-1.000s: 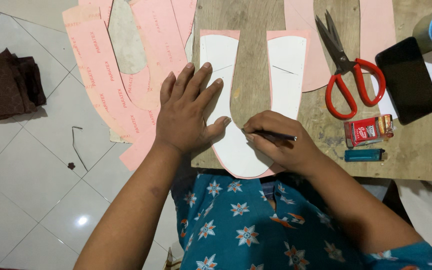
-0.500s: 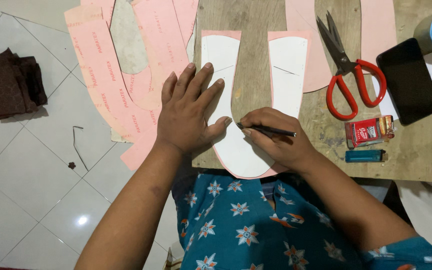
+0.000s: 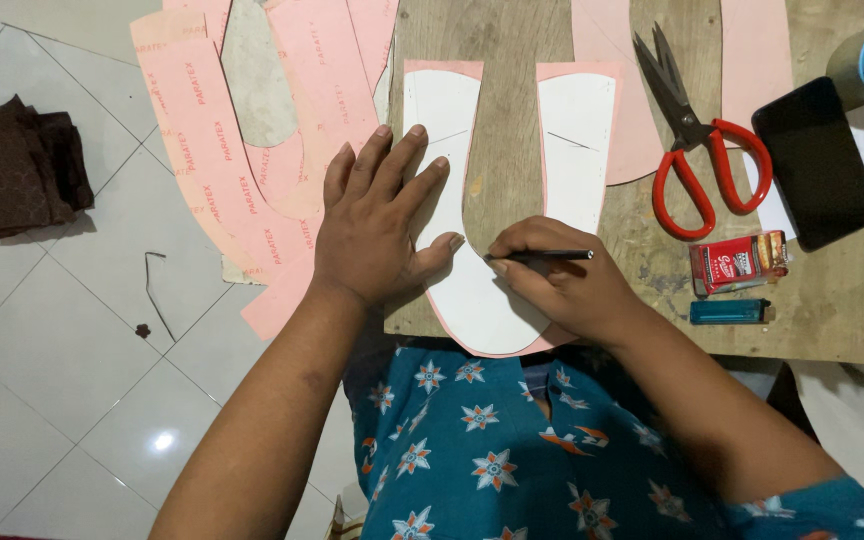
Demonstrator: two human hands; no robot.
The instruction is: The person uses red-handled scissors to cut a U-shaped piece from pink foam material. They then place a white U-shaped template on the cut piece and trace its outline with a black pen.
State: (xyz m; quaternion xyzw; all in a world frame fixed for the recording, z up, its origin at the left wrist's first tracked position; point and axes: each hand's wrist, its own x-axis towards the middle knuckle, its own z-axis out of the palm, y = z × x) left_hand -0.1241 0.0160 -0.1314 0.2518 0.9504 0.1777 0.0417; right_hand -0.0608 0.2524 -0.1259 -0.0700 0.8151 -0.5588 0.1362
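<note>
The white template [image 3: 472, 290] is pressed flat by the spread left hand [image 3: 377, 225]; a pen [image 3: 542, 256], perhaps touching it, is pinched in the right hand [image 3: 562, 280] grip on the wooden bench [image 3: 832, 310] above tiled floor [image 3: 72, 330].

1. We see our left hand [image 3: 377, 225] pressed flat on the white template [image 3: 472, 300], blocking its left limb.
2. Our right hand [image 3: 562, 285], gripping a pen [image 3: 542, 256], covers the template's lower right curve.
3. Bare wooden board [image 3: 502, 150] runs open between the template's two limbs, above both hands.
4. Right of our right hand, red scissors [image 3: 697, 150], a black phone [image 3: 814, 165], a red packet [image 3: 737, 263] and a blue lighter [image 3: 729, 311] crowd the board.
5. Left of the board, pink sheets [image 3: 252, 150] overlap; beyond them the tiled floor [image 3: 72, 330] lies open up to the brown cloth pile [image 3: 17, 165].
</note>
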